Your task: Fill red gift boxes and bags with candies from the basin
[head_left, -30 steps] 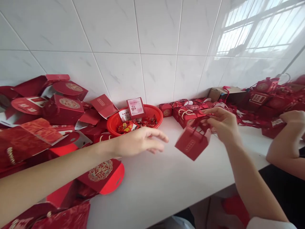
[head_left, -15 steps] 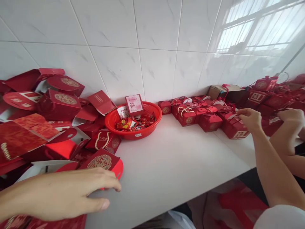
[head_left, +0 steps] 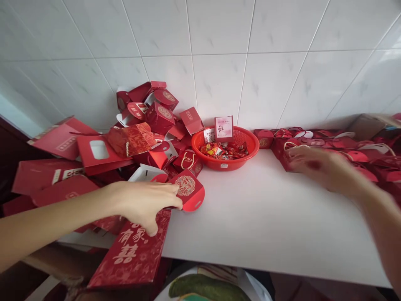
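My left hand [head_left: 147,205] is open, its thumb apart from the fingers. Its fingertips lie at the near left edge of a red gift box [head_left: 189,188] with a round gold emblem and a slotted flap; whether they touch it, I cannot make out. Under that hand lies a long red box [head_left: 134,251] with pale Chinese characters, jutting over the table edge. My right hand [head_left: 326,169] is blurred above the table, fingers stretched to the left. No object shows in it. Behind its fingertips stands a red box with a cord handle [head_left: 282,156].
A red plastic basket [head_left: 224,164] holds wrapped sweets and small cards by the tiled wall. Unfolded and part-folded red boxes [head_left: 131,140] are heaped on the left. Closed red boxes [head_left: 360,154] stand in rows at right, a cardboard box [head_left: 376,121] behind them. White table [head_left: 238,217].
My view has turned left. My right hand has come away from a closed box on the right and moved left. The co-worker's hand has left the view. My left hand stays near the emblem box.
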A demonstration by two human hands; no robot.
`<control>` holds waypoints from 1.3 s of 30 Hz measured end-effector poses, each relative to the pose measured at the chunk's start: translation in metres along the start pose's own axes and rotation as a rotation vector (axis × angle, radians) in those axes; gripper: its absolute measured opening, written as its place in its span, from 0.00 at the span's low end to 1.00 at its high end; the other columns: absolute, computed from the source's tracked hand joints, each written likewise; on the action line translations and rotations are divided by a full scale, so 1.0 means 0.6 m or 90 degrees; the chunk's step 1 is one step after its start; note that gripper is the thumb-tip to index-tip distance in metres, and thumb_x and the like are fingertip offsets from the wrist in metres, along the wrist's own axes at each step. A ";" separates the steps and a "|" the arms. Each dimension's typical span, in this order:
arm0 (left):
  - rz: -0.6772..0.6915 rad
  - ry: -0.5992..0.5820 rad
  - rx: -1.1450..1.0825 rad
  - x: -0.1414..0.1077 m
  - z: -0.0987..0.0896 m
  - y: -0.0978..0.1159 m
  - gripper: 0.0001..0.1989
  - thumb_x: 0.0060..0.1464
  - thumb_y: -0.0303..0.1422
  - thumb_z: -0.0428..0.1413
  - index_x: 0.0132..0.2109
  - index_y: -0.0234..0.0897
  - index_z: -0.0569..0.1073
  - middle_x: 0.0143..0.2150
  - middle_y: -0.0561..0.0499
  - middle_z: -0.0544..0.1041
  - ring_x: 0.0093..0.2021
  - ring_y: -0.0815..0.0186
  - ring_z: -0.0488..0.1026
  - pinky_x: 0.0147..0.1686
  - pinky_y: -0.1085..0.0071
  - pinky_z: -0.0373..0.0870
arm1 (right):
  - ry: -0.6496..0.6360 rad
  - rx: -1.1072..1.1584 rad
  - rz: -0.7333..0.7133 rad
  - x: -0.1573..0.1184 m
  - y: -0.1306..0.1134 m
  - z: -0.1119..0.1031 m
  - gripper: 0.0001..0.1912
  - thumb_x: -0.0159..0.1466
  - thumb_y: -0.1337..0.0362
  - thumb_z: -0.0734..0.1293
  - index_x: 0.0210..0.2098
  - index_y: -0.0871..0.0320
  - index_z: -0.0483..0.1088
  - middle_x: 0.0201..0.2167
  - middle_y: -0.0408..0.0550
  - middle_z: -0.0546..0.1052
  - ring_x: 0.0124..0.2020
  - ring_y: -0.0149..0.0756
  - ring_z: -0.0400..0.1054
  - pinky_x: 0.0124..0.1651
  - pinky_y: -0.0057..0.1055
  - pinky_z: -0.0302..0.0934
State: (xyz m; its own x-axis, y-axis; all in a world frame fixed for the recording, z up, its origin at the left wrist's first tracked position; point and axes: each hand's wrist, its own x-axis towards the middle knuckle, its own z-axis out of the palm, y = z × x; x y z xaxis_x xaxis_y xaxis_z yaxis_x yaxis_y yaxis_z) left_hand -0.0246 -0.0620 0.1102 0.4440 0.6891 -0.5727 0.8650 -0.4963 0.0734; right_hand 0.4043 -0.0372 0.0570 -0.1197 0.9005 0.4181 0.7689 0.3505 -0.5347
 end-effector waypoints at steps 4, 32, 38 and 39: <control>-0.017 -0.020 0.050 -0.006 0.065 0.012 0.35 0.34 0.37 0.67 0.55 0.42 0.78 0.62 0.39 0.71 0.61 0.41 0.68 0.60 0.51 0.63 | -0.421 0.076 -0.278 -0.040 -0.150 0.179 0.17 0.66 0.61 0.67 0.54 0.52 0.73 0.46 0.52 0.81 0.38 0.41 0.77 0.43 0.37 0.69; -0.008 -0.045 -0.197 0.015 0.097 0.012 0.68 0.33 0.61 0.67 0.74 0.54 0.41 0.77 0.41 0.37 0.73 0.34 0.33 0.64 0.33 0.51 | -0.217 0.084 -0.244 0.033 -0.230 0.362 0.21 0.65 0.61 0.70 0.56 0.57 0.66 0.63 0.62 0.65 0.41 0.41 0.75 0.41 0.39 0.70; -0.034 -0.026 -0.235 0.005 0.102 0.013 0.68 0.35 0.61 0.67 0.75 0.51 0.39 0.77 0.39 0.36 0.74 0.36 0.32 0.66 0.36 0.48 | -0.176 0.189 -0.314 0.048 -0.239 0.365 0.04 0.64 0.70 0.68 0.32 0.58 0.70 0.33 0.47 0.74 0.32 0.34 0.70 0.36 0.30 0.65; -0.027 -0.023 -0.242 0.005 0.104 0.011 0.68 0.34 0.61 0.67 0.75 0.51 0.39 0.77 0.39 0.36 0.74 0.36 0.32 0.66 0.37 0.49 | -0.150 0.222 -0.313 0.054 -0.241 0.360 0.05 0.64 0.70 0.69 0.31 0.58 0.69 0.32 0.46 0.73 0.31 0.32 0.69 0.35 0.30 0.64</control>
State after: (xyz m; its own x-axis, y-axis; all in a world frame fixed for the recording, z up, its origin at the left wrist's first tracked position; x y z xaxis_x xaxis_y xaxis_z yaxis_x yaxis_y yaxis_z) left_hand -0.0324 -0.0963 0.0579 0.4026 0.6826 -0.6099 0.9107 -0.2318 0.3418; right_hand 0.1535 -0.0031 -0.0103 -0.5718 0.6316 0.5236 0.3446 0.7641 -0.5454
